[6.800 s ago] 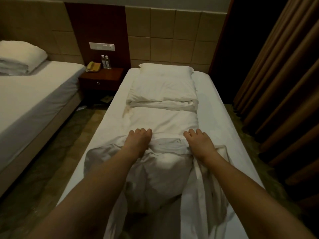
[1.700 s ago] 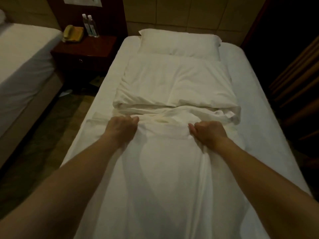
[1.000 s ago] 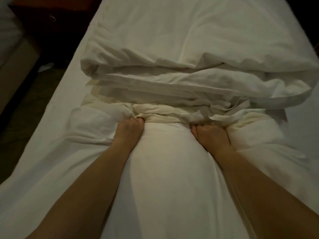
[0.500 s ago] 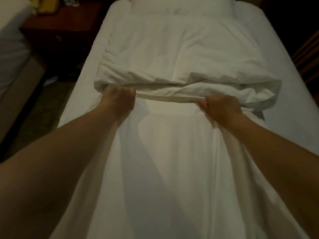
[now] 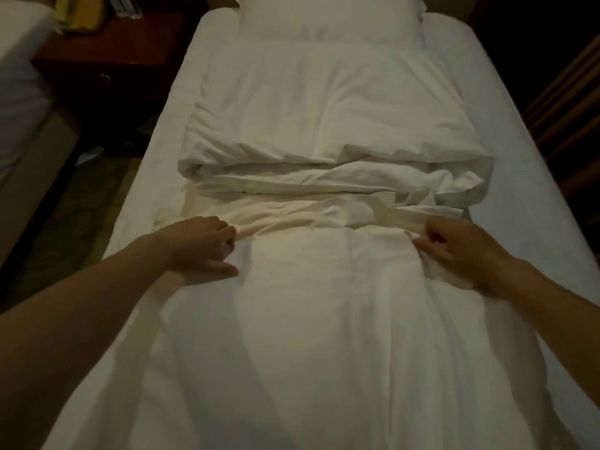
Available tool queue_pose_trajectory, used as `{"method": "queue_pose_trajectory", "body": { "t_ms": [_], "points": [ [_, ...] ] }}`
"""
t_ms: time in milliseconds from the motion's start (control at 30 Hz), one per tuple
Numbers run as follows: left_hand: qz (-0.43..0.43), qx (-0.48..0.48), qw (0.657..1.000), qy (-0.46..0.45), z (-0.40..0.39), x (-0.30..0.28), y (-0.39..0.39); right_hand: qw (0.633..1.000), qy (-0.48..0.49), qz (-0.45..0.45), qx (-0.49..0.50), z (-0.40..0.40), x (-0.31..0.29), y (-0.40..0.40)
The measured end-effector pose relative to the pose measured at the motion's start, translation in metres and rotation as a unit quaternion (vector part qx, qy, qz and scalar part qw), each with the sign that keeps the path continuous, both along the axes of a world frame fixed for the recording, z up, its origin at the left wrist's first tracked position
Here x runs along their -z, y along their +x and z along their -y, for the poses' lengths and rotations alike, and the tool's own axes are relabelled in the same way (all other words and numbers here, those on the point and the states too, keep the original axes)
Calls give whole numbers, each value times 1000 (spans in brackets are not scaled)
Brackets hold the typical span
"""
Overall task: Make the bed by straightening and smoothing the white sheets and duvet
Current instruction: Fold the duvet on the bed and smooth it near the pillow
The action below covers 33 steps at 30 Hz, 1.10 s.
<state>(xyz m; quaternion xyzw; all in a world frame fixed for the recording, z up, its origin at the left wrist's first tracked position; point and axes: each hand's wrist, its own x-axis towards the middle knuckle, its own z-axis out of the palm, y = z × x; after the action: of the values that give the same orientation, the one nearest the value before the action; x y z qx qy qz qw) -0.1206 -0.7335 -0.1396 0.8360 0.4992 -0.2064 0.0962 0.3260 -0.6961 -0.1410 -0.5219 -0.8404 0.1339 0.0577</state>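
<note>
A white duvet (image 5: 324, 118) lies folded across the upper half of the bed, below the pillow (image 5: 328, 17). Its loose lower layer (image 5: 324, 336) stretches toward me over the white sheet (image 5: 513, 177). A crumpled cloth edge (image 5: 292, 219) runs between my hands, just below the fold. My left hand (image 5: 201, 245) grips the left end of that edge, fingers curled and thumb underneath. My right hand (image 5: 461, 248) pinches the right end, with bunched cloth under its palm.
A dark wooden nightstand (image 5: 107, 50) with a yellow phone (image 5: 78, 14) stands left of the bed head. A second bed (image 5: 19, 79) is at the far left, with a strip of floor (image 5: 81, 206) between. Brown curtains (image 5: 571, 92) hang on the right.
Both hands have drawn back toward me and moved wider apart, bringing the cloth edge with them. The crumpled edge now lies clear of the folded duvet instead of tucked against it.
</note>
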Motion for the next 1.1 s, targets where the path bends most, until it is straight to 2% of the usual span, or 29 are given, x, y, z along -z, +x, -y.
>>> {"method": "queue_pose_trajectory", "body": {
  "t_ms": [100,167,233,300,367,467,600,733,833,900,1000,1033,1100],
  "points": [
    [-57,-44,997,-22,-4,-1,1,992,45,101,-63,-12,-8,-6],
    [-97,-32,994,48,-6,-4,-4,976,75,188,-76,-36,-22,5],
    [-98,-79,983,137,-15,-12,-19,967,111,228,5,-70,-40,34],
    [-58,-103,968,223,-23,-13,-31,959,131,241,75,-92,-44,52],
    [-57,-93,960,256,-31,-8,-30,955,134,243,107,-99,-30,47],
    [-79,-102,964,234,-33,13,-18,952,94,227,184,-85,7,34],
    [-87,-197,967,138,-31,65,16,936,27,200,288,-58,63,30],
    [-70,-232,960,141,-30,93,28,928,43,275,247,-52,85,24],
    [-97,-215,958,162,-29,93,25,922,38,308,232,-53,81,20],
    [-125,-220,955,155,-27,85,31,924,22,287,250,-53,74,12],
    [-169,-240,943,156,-19,66,40,930,-1,146,336,-43,34,-10],
    [-166,-260,938,160,-14,58,44,937,29,85,337,-33,18,-20],
    [-92,-284,931,211,1,44,61,955,149,-26,254,10,-4,-54]
  ]
}}
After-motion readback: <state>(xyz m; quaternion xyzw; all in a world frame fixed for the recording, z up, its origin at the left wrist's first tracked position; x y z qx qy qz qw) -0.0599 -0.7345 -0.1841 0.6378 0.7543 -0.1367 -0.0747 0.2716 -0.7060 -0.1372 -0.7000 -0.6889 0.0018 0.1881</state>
